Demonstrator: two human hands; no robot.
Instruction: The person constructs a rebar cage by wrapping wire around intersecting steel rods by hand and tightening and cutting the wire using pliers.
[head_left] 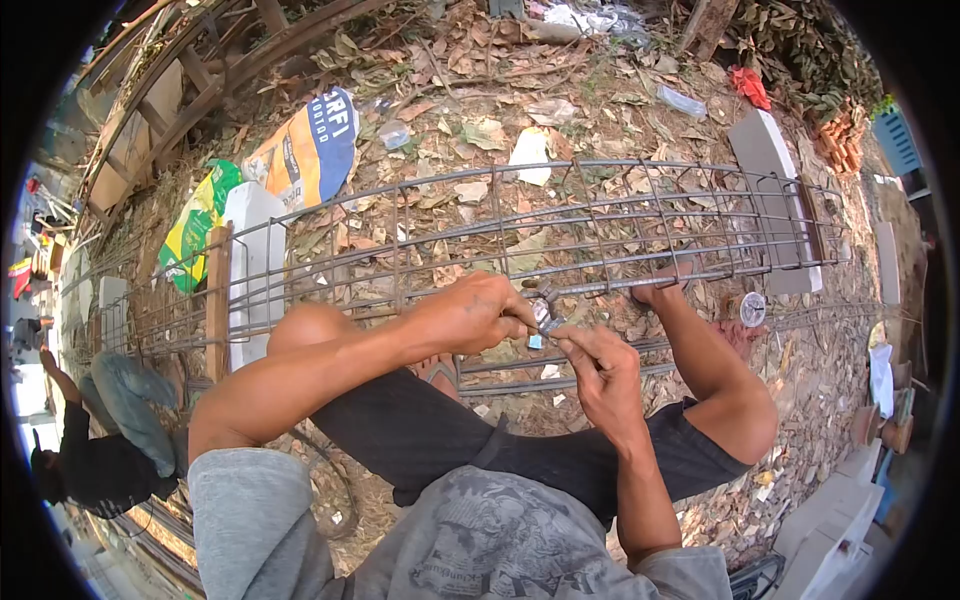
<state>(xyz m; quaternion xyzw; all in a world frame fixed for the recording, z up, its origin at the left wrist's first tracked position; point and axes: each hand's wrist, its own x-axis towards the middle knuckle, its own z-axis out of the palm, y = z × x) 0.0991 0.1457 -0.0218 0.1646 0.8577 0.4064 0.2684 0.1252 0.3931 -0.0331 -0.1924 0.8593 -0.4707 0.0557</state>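
Note:
A long rebar cage (500, 228) made of thin steel bars and square stirrups stretches across the view in front of my knees. My left hand (485, 315) is closed, its fingertips pinched at the near side of the cage. Just right of it, my right hand (600, 370) is closed too, with thumb and forefinger pressed together. The fingertips of both hands meet around a small greyish thing (548, 324), too small and partly covered to name. A bit of light blue (535, 342) shows just below it.
Pale blocks support the cage at the left (255, 270) and right (775, 170), beside a wooden post (218, 300). Printed sacks (310, 150) lie on leaf-covered ground. A round white-faced object (752, 310) lies near my right foot. Another person (110, 440) is at far left.

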